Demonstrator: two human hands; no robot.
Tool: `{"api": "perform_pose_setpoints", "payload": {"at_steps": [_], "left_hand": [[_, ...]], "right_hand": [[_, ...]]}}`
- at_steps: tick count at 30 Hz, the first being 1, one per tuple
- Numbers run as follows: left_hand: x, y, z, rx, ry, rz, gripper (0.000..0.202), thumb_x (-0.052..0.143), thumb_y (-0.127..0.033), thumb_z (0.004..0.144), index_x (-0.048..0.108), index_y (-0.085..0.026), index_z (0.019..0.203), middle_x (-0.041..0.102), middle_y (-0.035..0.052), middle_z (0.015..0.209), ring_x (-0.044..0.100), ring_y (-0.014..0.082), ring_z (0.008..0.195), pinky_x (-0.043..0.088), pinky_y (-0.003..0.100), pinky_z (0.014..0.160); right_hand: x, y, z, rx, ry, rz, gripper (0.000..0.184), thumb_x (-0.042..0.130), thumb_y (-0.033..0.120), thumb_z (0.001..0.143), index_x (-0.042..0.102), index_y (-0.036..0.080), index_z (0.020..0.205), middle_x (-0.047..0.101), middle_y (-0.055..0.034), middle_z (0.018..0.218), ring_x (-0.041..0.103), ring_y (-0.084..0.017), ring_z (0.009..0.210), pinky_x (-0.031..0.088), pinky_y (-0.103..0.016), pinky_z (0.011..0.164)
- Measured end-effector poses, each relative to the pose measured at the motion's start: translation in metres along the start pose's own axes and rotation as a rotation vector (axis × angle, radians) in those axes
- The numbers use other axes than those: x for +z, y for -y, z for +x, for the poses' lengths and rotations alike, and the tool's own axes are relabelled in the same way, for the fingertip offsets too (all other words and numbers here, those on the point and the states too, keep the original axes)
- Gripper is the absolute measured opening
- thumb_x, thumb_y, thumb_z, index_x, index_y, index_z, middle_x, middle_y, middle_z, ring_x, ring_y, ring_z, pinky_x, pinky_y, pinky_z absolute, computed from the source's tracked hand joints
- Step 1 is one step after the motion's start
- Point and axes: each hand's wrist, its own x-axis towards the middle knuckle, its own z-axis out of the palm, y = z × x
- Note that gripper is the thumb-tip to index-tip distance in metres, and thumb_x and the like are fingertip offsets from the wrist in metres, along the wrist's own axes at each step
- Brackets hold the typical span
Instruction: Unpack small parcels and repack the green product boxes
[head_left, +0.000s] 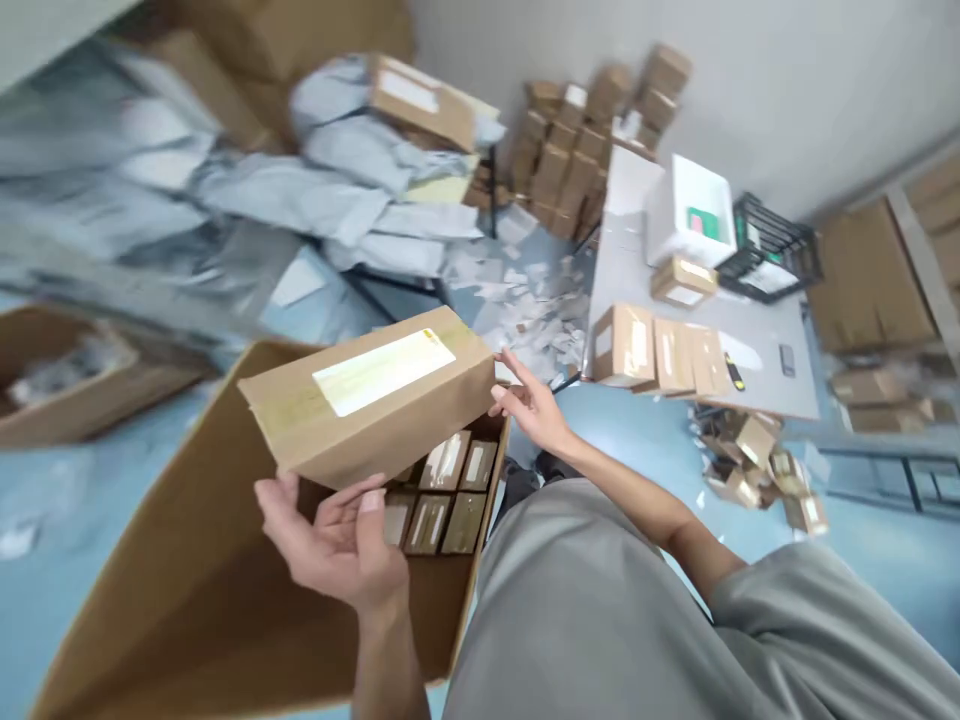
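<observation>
A long brown cardboard box [420, 425] with a white label on top is held between my two hands. My left hand [337, 540] supports it from below at the near left side, palm up with fingers curled under the edge. At the far right end, the fingertips of my right hand [532, 405] press against the box. Beneath it stands a big open carton [187, 560], and inside lie several smaller labelled boxes [442, 505] packed in rows. The held box hides part of that carton's inside.
To the right, a white table [765, 370] bears boxes [667, 350], a white bin [690, 215], a black crate [772, 250] and a yellow-black cutter [733, 372]. Grey parcels [337, 190] pile up at the back left. Paper scraps [517, 310] litter the floor; another carton [97, 375] stands left.
</observation>
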Motion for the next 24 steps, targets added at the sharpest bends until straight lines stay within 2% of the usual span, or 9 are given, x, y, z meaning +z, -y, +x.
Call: {"api": "perform_pose_setpoints", "payload": {"at_steps": [4,7,9,11,13,15,19,21,24], "left_hand": [[0.064,-0.04,0.037,0.087,0.288,-0.143,0.086,0.08,-0.038,0.092,0.064,-0.075,0.168,0.065,-0.0113,0.176,0.086,0.0314,0.085,0.077,0.063,0.089],[0.124,-0.057,0.049,0.127,0.441,-0.231,0.081,0.083,-0.039,0.094,0.068,-0.066,0.169,0.067,-0.0051,0.174,0.084,0.0258,0.082,0.078,0.054,0.083],[0.165,-0.068,0.049,0.142,0.549,-0.277,0.081,0.085,-0.039,0.095,0.069,-0.058,0.172,0.067,0.0007,0.174,0.083,0.0222,0.081,0.077,0.046,0.08],[0.203,-0.081,0.04,0.158,0.657,-0.302,0.082,0.086,-0.039,0.096,0.068,-0.052,0.174,0.066,0.005,0.176,0.082,0.0199,0.08,0.076,0.043,0.08],[0.238,-0.099,0.023,0.175,0.759,-0.29,0.082,0.085,-0.043,0.099,0.064,-0.049,0.178,0.064,0.0076,0.179,0.083,0.021,0.082,0.076,0.044,0.086],[0.27,-0.118,0.001,0.193,0.854,-0.253,0.084,0.082,-0.048,0.102,0.059,-0.047,0.182,0.061,0.0104,0.182,0.085,0.0246,0.088,0.077,0.048,0.092],[0.34,-0.149,-0.054,0.228,1.036,-0.193,0.093,0.079,-0.053,0.103,0.048,-0.043,0.19,0.054,0.0143,0.189,0.089,0.0286,0.103,0.077,0.048,0.099],[0.381,-0.161,-0.083,0.243,1.091,-0.185,0.094,0.078,-0.051,0.103,0.046,-0.042,0.191,0.054,0.0145,0.189,0.089,0.0266,0.102,0.077,0.046,0.099],[0.45,-0.177,-0.13,0.258,1.149,-0.176,0.091,0.077,-0.046,0.104,0.047,-0.04,0.19,0.056,0.0147,0.188,0.088,0.0232,0.096,0.076,0.043,0.097]], "right_hand": [[-0.063,0.025,-0.056,-0.071,-0.316,0.147,0.093,0.075,0.078,0.109,0.047,0.042,0.19,0.055,-0.0105,0.19,0.079,-0.014,0.078,0.073,-0.036,0.08],[-0.099,0.035,-0.094,-0.107,-0.509,0.182,0.094,0.076,0.08,0.108,0.05,0.041,0.189,0.055,-0.0116,0.19,0.076,-0.014,0.075,0.072,-0.036,0.077],[-0.121,0.037,-0.113,-0.125,-0.635,0.179,0.096,0.077,0.08,0.107,0.051,0.039,0.189,0.061,-0.0134,0.185,0.075,-0.015,0.073,0.071,-0.036,0.074],[-0.145,0.035,-0.13,-0.128,-0.756,0.179,0.099,0.078,0.08,0.105,0.051,0.036,0.189,0.075,-0.0142,0.17,0.074,-0.016,0.071,0.069,-0.037,0.071],[-0.171,0.03,-0.147,-0.109,-0.873,0.189,0.098,0.079,0.079,0.103,0.055,0.034,0.187,0.086,-0.0123,0.15,0.074,-0.018,0.069,0.069,-0.037,0.07],[-0.2,0.022,-0.163,-0.079,-0.982,0.206,0.094,0.079,0.077,0.101,0.062,0.035,0.183,0.088,-0.0112,0.14,0.075,-0.019,0.068,0.068,-0.038,0.069],[-0.269,0.001,-0.193,-0.038,-1.152,0.224,0.088,0.077,0.074,0.101,0.069,0.029,0.177,0.089,-0.0138,0.138,0.074,-0.017,0.066,0.066,-0.037,0.068],[-0.31,-0.011,-0.205,-0.027,-1.207,0.219,0.087,0.075,0.073,0.101,0.068,0.03,0.177,0.089,-0.0139,0.141,0.073,-0.016,0.065,0.065,-0.035,0.067],[-0.376,-0.03,-0.222,-0.03,-1.278,0.211,0.084,0.073,0.071,0.102,0.068,0.033,0.177,0.083,-0.0143,0.157,0.073,-0.014,0.065,0.062,-0.033,0.064]]}}
